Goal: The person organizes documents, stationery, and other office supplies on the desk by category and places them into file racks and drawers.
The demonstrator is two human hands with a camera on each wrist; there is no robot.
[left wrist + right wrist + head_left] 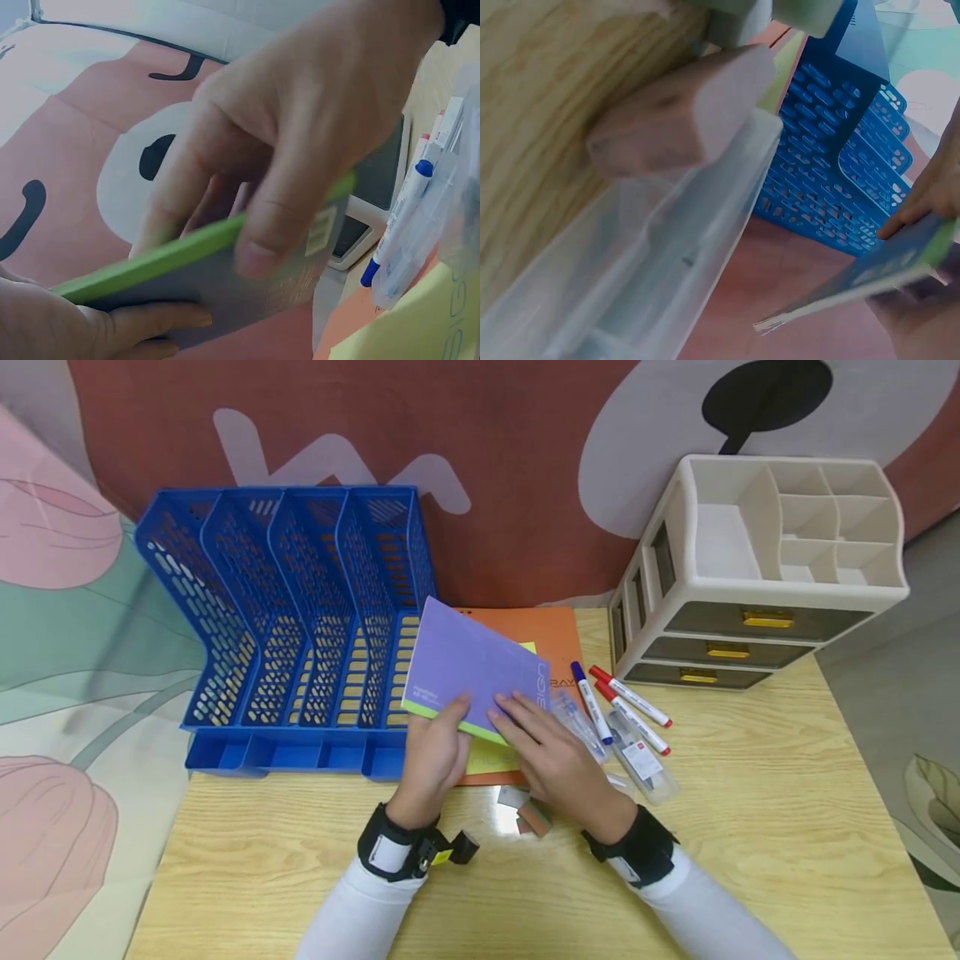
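A purple notebook (472, 664) with a green spine is tilted up above the table, held by both hands. My left hand (437, 753) grips its lower left edge, thumb on the cover and fingers beneath. The right hand (553, 762) lays its fingers over the cover near the spine. From the left wrist view, the right thumb (262, 232) presses the notebook's back, where a barcode shows. Underneath lie a yellow notebook (491, 762) and a larger orange one (558, 639), both partly hidden.
A blue file rack (300, 727) stands left, a white drawer organizer (678, 602) back right. Markers (633, 702) and clear pen cases (648, 768) lie right of the hands. Small erasers (534, 818) sit in front, also a pinkish block (682, 112) close to the right wrist camera.
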